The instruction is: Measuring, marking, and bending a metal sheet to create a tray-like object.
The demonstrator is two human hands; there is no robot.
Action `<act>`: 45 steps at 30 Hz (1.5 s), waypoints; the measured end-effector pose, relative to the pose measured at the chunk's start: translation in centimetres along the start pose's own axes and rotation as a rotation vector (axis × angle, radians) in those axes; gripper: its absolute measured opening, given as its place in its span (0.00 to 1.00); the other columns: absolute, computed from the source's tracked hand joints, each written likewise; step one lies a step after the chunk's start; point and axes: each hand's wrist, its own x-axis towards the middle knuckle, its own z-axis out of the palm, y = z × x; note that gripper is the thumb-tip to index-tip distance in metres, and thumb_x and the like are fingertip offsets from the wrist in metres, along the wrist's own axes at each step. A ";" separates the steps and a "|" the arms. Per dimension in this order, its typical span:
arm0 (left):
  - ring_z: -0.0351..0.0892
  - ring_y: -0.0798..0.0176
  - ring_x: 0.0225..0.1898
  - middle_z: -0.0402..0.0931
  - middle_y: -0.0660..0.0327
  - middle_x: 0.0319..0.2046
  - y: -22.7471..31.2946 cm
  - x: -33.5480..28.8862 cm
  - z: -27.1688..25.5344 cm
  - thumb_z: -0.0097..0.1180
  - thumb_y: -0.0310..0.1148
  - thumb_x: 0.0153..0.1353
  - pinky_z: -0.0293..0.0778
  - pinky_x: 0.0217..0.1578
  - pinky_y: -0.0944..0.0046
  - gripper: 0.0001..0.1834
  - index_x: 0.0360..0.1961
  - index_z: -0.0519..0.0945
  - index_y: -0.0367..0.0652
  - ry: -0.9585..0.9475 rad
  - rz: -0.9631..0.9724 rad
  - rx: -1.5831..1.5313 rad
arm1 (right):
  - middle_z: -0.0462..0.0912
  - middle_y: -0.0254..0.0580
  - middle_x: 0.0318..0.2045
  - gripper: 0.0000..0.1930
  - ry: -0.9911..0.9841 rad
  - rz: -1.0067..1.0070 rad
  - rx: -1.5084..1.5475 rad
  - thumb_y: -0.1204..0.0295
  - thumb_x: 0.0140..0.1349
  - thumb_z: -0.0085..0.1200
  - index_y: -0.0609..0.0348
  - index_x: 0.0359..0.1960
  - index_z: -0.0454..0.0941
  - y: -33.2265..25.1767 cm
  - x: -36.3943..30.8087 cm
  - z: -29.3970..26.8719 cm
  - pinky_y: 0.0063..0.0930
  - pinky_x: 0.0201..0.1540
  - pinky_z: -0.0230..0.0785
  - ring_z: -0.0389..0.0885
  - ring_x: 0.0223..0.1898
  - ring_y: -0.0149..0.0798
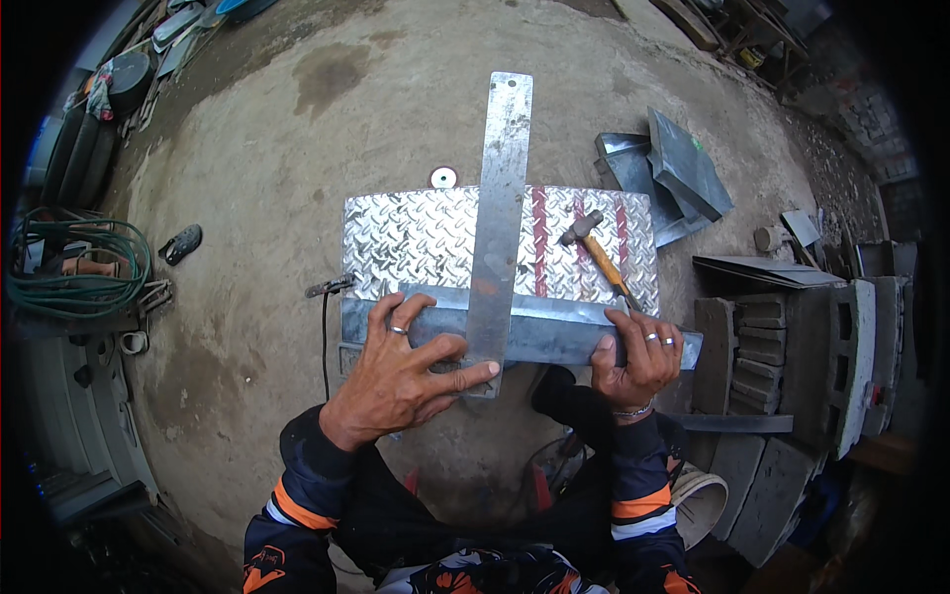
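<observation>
A long steel ruler (pixel 503 168) lies across a bent grey sheet-metal strip (pixel 554 332), its near end sticking out past the strip's near edge. My left hand (pixel 406 371) holds the ruler down near that end, one fingertip lying on it, while other fingers press on the strip. At the strip's right end my right hand (pixel 638 361) grips it, thumb on top. Both rest on a shiny diamond-plate board (pixel 411 238) with red stripes. On the board's right side lies a hammer (pixel 599 252) with a yellowish handle, its end beside my right hand.
A round disc (pixel 444 177) lies beyond the board. Folded sheet-metal pieces (pixel 673 173) lie at the far right, concrete blocks (pixel 762 346) at the right. A corded tool end (pixel 332 286) is at the board's left. Further left are a coiled green hose (pixel 84 302) and a shoe (pixel 181 244).
</observation>
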 end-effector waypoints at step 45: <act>0.62 0.47 0.66 0.68 0.63 0.44 -0.3 0.1 0.8 0.71 0.31 0.48 0.42 0.70 0.25 0.36 0.61 0.76 0.66 0.050 0.012 -0.022 | 0.83 0.40 0.31 0.14 -0.013 0.011 0.011 0.61 0.55 0.54 0.52 0.37 0.86 0.2 0.4 0.3 0.38 0.50 0.67 0.81 0.36 0.43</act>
